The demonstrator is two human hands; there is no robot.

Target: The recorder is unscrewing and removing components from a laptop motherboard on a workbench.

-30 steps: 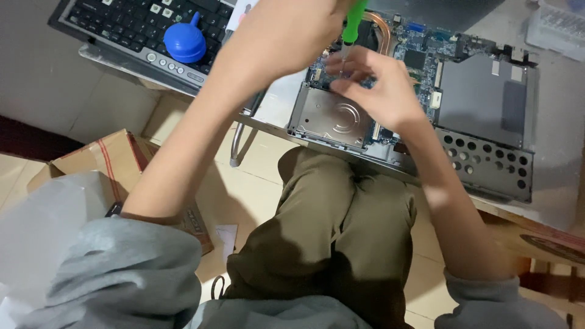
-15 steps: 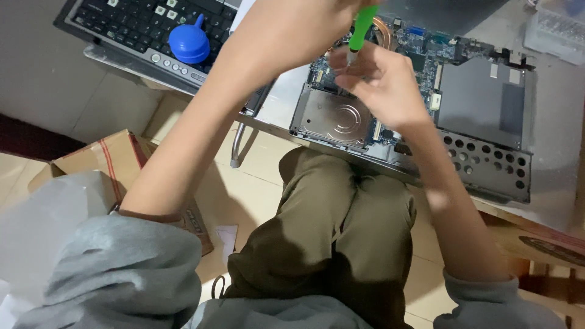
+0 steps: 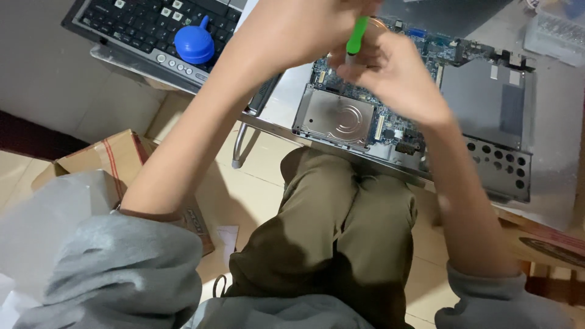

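An opened laptop base (image 3: 487, 91) lies on the table with its blue circuit board (image 3: 390, 125) and silver hard drive (image 3: 338, 116) exposed. My left hand (image 3: 298, 27) is closed around the upper part of a green-handled screwdriver (image 3: 357, 35), held upright over the board just beyond the hard drive. My right hand (image 3: 399, 79) comes in from the right. Its fingers pinch the screwdriver's lower end, and the tip is hidden behind them.
A detached laptop keyboard (image 3: 140, 24) with a blue rubber dust blower (image 3: 194, 44) on it lies at the table's far left. A clear plastic box (image 3: 557, 33) stands at the top right. On the floor to the left are a cardboard box (image 3: 103, 158) and a plastic bag (image 3: 42, 225).
Both hands stay together over the circuit board. My right hand has shifted a little to the right and its fingers have tightened around the screwdriver's lower end.
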